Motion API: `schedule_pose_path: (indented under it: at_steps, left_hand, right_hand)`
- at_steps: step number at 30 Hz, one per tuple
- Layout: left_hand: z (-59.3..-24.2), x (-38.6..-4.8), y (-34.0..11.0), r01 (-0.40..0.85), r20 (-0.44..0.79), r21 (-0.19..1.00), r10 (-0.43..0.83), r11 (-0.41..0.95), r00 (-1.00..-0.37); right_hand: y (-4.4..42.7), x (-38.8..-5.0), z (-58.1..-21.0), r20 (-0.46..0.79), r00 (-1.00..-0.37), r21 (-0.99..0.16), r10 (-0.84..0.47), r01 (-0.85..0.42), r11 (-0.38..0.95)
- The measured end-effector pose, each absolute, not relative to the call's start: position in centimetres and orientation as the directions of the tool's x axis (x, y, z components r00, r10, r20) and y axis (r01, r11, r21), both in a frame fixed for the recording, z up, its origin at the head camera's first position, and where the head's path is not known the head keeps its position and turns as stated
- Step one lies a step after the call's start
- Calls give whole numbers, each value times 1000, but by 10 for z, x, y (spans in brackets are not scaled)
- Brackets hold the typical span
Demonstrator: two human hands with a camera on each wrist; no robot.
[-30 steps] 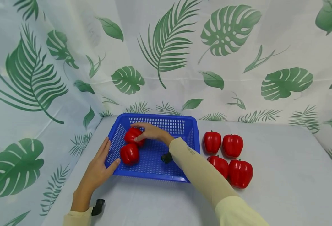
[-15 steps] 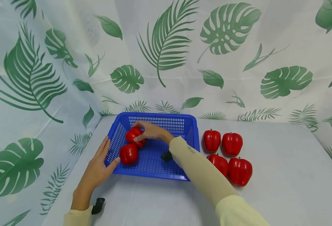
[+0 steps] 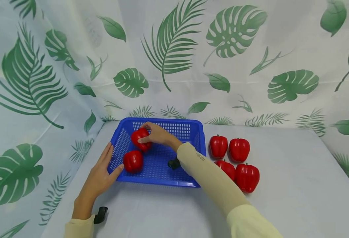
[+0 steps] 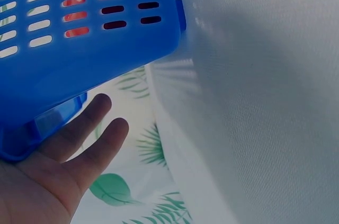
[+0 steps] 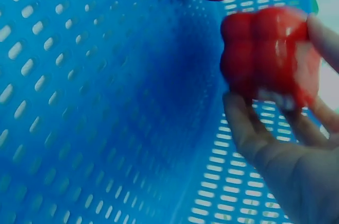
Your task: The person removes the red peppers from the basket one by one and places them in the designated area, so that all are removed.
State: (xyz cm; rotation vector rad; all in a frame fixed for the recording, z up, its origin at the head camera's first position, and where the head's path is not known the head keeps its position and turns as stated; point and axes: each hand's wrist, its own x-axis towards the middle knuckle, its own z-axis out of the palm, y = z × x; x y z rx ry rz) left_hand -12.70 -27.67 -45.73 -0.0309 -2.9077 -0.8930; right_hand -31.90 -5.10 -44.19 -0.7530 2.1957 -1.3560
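A blue plastic basket (image 3: 162,178) with slotted walls stands on the table. Inside it, near the back left corner, my right hand (image 3: 159,134) grips a red bell pepper (image 3: 140,138) between thumb and fingers. In the right wrist view the fingers wrap around that pepper (image 5: 265,54), which looks raised off the basket floor. A second red bell pepper (image 3: 133,162) sits in the basket just in front. My left hand (image 3: 100,177) rests against the basket's front left corner, its fingers extended along the outside and its thumb near the front rim.
Right of the basket, several red bell peppers (image 3: 247,178) stand grouped on the white tabletop (image 3: 287,172). My right forearm partly covers one of them. A leaf-printed curtain (image 3: 174,66) borders the table at the back and left.
The pepper in my right hand has risen and tilted a little, drawing apart from the one in front. My left hand stays at the basket corner. The head view has shifted slightly.
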Motion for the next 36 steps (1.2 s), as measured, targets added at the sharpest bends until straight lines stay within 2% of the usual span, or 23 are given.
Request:
schedule_pose_path:
  at_steps: [4,10,36]
  left_hand:
    - [-456,-127,-276,37,85,556,-13,830,-996]
    - [-455,-125,-275,33,85,559,-17,828,-996]
    - [-453,-123,-275,53,81,555,10,830,-997]
  right_hand:
    - [-43,-316,-435,-74,-807,-905,-586,-192,379]
    - [-30,-313,-424,-58,-849,-903,-525,-180,391]
    - [78,-289,-374,83,-936,-898,-342,-219,382]
